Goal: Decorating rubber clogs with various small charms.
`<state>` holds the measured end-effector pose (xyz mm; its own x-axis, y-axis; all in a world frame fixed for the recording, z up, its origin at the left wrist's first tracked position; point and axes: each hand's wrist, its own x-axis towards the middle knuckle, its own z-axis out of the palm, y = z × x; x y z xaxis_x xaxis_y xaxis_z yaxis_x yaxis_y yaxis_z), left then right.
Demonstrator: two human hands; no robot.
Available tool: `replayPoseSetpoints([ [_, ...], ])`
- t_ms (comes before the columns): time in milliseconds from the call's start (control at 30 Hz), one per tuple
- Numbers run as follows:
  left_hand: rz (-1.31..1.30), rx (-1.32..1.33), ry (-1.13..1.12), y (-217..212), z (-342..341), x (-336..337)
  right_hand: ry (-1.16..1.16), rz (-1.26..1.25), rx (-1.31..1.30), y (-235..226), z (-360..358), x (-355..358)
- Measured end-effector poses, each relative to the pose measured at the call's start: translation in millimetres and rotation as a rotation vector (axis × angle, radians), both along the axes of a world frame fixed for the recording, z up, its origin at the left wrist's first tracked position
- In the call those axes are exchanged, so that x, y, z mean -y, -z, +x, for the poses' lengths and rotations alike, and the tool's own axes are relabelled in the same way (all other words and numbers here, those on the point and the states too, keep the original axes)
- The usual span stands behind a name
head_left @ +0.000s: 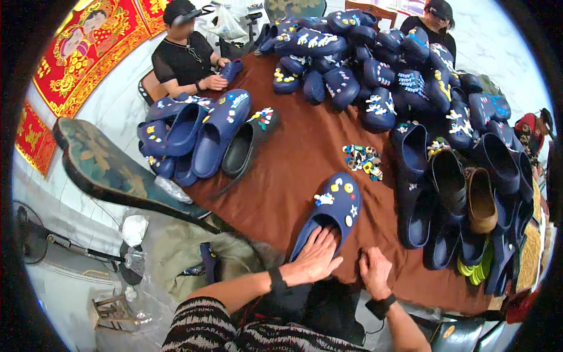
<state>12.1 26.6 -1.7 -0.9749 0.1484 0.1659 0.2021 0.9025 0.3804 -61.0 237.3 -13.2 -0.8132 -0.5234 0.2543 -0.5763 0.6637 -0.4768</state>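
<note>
A navy blue clog (332, 199) lies on the brown cloth in front of me, toe pointing away. Its upper carries several small charms, among them yellow round ones, a white star and a blue-and-white figure. My left hand (312, 256) reaches into the clog's opening with fingers stretched out flat and fingertips inside. Right of the clog, my right hand (376, 271) rests at the cloth's near edge with curled fingers; whatever may be in them is hidden. Beyond the clog sits a small heap of loose colourful shoe charms (362, 161).
Piled navy clogs (342, 88) cover the far side of the brown cloth (293, 158). More clogs (416, 217) stand in rows at right, another group (214, 138) at left. A co-worker (186, 56) holds a clog at far left; another person (433, 26) is at far right. A bench (111, 158) stands left.
</note>
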Motion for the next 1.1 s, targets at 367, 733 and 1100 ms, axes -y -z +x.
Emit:
replayPoseSetpoints([
  [367,-0.063,0.003,-0.024,-2,-10,6,-0.033,-0.166,-0.111,7,-7,6],
  [733,0.010,-0.128,0.030,3,-5,0,-0.017,-0.291,-0.139,-43,-108,90],
  [1100,-0.041,-0.032,-0.036,0,-6,3,-0.297,0.386,-0.159,-101,-93,180],
])
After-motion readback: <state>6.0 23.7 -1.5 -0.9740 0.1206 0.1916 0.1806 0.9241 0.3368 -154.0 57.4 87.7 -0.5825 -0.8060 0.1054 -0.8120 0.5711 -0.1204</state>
